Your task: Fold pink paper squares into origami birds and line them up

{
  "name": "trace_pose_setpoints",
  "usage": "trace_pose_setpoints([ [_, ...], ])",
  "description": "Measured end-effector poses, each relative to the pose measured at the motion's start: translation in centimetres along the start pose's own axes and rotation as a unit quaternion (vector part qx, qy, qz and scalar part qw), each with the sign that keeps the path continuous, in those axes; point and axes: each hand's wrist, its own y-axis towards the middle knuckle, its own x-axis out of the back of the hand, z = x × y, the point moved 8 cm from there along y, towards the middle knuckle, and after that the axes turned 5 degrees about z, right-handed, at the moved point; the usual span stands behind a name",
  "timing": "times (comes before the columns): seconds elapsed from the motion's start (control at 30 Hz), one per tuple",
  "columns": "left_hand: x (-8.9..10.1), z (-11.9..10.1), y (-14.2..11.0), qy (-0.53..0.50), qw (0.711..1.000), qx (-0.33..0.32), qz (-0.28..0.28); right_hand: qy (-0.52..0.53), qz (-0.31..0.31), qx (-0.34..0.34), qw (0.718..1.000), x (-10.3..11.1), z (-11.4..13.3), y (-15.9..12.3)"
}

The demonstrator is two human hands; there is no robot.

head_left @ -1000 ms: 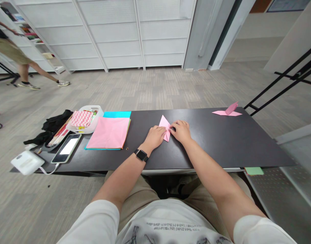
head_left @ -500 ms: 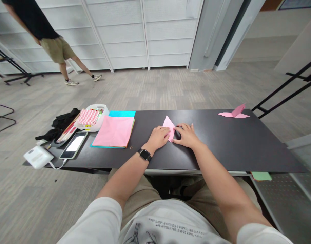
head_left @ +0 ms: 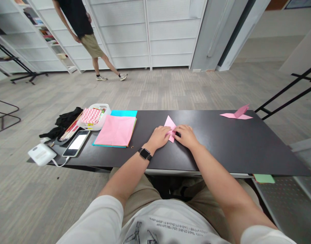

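A small folded piece of pink origami paper (head_left: 170, 121) lies on the dark table, its pointed top showing between my hands. My left hand (head_left: 159, 137), with a watch on the wrist, presses on the paper's left side with fingers bent together. From the right, my right hand (head_left: 187, 135) grips the paper's edge between thumb and fingers. The fingertips of both hands nearly meet at its middle and hide part of the folds.
Left on the table (head_left: 208, 152) are a stack of coloured paper (head_left: 116, 130), a white basket (head_left: 104, 117), a phone (head_left: 76, 144) and a white power bank (head_left: 42, 154). A finished pink folded paper (head_left: 238, 114) stands far right. A person (head_left: 79, 20) walks beyond.
My right hand has moved slightly left, its fingers closing in on the paper and now nearer my left fingertips. The person in the background has walked to the right.
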Motion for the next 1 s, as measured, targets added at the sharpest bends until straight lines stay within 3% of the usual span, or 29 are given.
trace_pose_setpoints([
  [0.17,2.3,3.3,-1.0,0.002,0.991,0.105,-0.083,-0.010,0.003,-0.015,1.000,-0.1,-0.7,-0.1],
  [0.33,1.8,4.1,-1.2,0.020,0.989,0.143,-0.039,-0.011,0.002,-0.026,1.000,0.3,-1.3,-0.2],
  [0.47,1.2,3.6,-0.9,0.009,0.991,0.131,-0.020,-0.008,0.006,-0.025,1.000,0.3,-1.3,-0.2],
  [1.0,1.0,2.8,-0.4,-0.056,0.997,0.029,-0.035,0.017,-0.008,0.003,1.000,0.1,-2.2,-0.3],
])
